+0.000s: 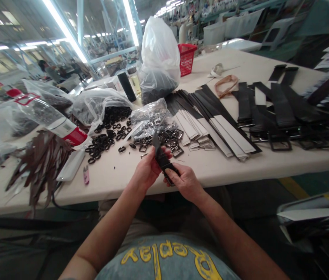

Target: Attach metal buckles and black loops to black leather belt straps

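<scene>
Strap (159, 152), black and doubled over at its near end, is what I have between both hands, raised just over the near edge of the worktop (108, 175). From my remote seat I see the left hand (150, 170) closed around its middle, thumb along one side and fingertips showing past the other. My right hand (185, 181) pinches the lower end, thumb pressed on top; the fingers beneath are partly hidden from me. The free end points up and away, toward a heap of dark metal buckles (177, 147) just beyond, partly covered by a clear plastic bag (149, 114). Left of the buckles I make out a scatter of small black loops (98, 147), and nearer me a pair of pink snips (86, 177). Farther left, brown strips (43, 159) lie in a loose bundle, with a large bottle (55, 122) tipped over beside them. To the right of the buckles I have long black strips with pale faces (224, 134), fanned in a stack, and past those, black straps (282, 105) fitted with buckles. A red basket (186, 60) stands at the back.
</scene>
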Available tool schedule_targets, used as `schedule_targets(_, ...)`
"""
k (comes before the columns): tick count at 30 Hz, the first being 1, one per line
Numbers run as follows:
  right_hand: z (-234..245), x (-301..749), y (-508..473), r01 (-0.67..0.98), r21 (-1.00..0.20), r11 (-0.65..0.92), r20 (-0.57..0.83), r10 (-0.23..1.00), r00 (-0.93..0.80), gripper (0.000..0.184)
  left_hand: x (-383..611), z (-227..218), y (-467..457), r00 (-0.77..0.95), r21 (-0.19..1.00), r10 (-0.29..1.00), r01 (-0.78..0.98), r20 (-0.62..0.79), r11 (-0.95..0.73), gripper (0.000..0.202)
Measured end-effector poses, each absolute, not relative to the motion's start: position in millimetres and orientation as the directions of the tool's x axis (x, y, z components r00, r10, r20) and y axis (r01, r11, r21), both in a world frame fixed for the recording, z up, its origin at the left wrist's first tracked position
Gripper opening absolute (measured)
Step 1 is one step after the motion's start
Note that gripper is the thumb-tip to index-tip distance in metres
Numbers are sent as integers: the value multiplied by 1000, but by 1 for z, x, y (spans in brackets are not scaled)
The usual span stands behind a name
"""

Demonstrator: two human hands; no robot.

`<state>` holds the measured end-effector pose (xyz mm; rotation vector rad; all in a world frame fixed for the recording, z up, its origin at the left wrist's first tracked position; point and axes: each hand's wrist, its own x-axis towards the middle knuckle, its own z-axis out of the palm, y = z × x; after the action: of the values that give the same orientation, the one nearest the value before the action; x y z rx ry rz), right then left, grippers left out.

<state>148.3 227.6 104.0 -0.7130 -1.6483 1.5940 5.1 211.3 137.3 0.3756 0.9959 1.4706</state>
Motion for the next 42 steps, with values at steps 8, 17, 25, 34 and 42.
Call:
schedule_targets(8, 109, 142, 232, 67, -993, 95, 44, 839, -543, 22, 20, 135, 204, -139, 830, 950, -533, -278, 165, 35)
schedule_targets(17, 106, 142, 238, 31, -999, 39, 13, 799, -601, 23, 23, 126, 198, -133, 934, 985, -354, -108, 55, 35)
schedule_targets(25, 104, 145, 234, 26, -996, 86, 52, 785, -617, 23, 16, 121, 197, -75, 969, 993, -236, -88, 68, 29)
schedule_targets(34, 107, 142, 235, 195, -968, 157, 6, 793, -609, 14, 24, 123, 207, -197, 956, 961, -259, -193, 139, 42)
schedule_targets(42, 103, 146, 236, 141, -962, 234, 95, 771, -630, 23, 17, 122, 204, -89, 939, 975, -299, -203, 168, 34)
